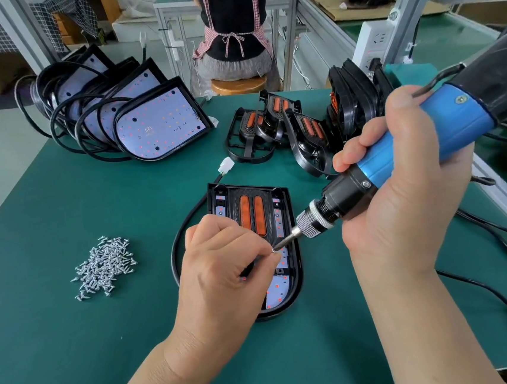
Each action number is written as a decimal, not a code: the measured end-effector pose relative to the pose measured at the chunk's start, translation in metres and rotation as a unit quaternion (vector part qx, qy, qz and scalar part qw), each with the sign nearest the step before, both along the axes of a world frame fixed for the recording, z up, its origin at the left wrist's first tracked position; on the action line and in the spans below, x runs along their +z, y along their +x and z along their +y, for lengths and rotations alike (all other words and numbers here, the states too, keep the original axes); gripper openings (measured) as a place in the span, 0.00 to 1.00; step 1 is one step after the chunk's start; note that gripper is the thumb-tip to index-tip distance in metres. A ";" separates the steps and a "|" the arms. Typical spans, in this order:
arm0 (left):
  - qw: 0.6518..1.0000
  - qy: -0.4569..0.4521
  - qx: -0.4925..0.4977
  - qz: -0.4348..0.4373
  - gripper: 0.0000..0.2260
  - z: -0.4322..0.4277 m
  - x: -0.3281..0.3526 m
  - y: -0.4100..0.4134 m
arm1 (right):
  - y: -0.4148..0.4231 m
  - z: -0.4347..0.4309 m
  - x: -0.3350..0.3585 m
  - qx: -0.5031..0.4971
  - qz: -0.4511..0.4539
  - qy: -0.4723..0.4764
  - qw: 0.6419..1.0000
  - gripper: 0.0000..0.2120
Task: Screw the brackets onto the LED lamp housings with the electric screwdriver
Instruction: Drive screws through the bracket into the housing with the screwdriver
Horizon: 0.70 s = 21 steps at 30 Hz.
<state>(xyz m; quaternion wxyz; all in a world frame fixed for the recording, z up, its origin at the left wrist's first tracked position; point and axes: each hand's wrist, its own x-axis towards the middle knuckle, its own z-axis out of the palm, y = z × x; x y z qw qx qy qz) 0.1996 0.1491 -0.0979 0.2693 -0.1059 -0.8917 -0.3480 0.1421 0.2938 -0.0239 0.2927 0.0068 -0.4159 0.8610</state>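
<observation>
Blue-handled screwdriver (412, 151) is gripped in the right hand (402, 202), tilted down so its bit meets the small screw (274, 250) pinched by the left hand (222, 263), probably to seat it before driving. Both hands meet over the lamp housing (298, 268), lying flat beneath the left hand with its bracket (251, 210) laid on; loose screws (104, 265) sit left of that hand, within easy reach
</observation>
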 end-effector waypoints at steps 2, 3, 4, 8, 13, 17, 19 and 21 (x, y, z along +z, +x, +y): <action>1.000 -0.023 -0.002 0.008 0.08 -0.001 -0.003 -0.001 | -0.002 -0.001 -0.003 -0.004 -0.004 0.013 1.000 0.10; 0.999 -0.031 -0.002 0.011 0.08 -0.001 -0.005 -0.002 | -0.003 -0.001 -0.004 -0.001 -0.007 0.016 1.000 0.10; 0.999 -0.036 -0.002 0.013 0.09 -0.001 -0.006 -0.002 | -0.004 -0.002 -0.006 0.003 -0.008 0.017 1.000 0.10; 0.997 -0.062 -0.002 0.036 0.10 0.000 -0.010 -0.002 | -0.004 -0.005 -0.009 -0.001 -0.014 0.031 0.999 0.09; 0.996 -0.076 0.000 0.043 0.09 -0.001 -0.013 -0.002 | -0.005 -0.005 -0.010 0.000 -0.012 0.040 0.999 0.09; 0.997 -0.071 0.010 0.033 0.06 -0.004 -0.010 -0.003 | -0.009 -0.002 -0.009 0.001 -0.023 0.012 1.000 0.07; 0.998 -0.060 0.009 0.027 0.06 -0.007 -0.006 -0.003 | -0.011 0.000 -0.008 -0.002 -0.024 0.006 1.000 0.07; 0.999 -0.041 0.020 0.004 0.13 -0.013 -0.003 -0.004 | -0.014 0.002 -0.007 0.000 -0.018 0.020 1.000 0.07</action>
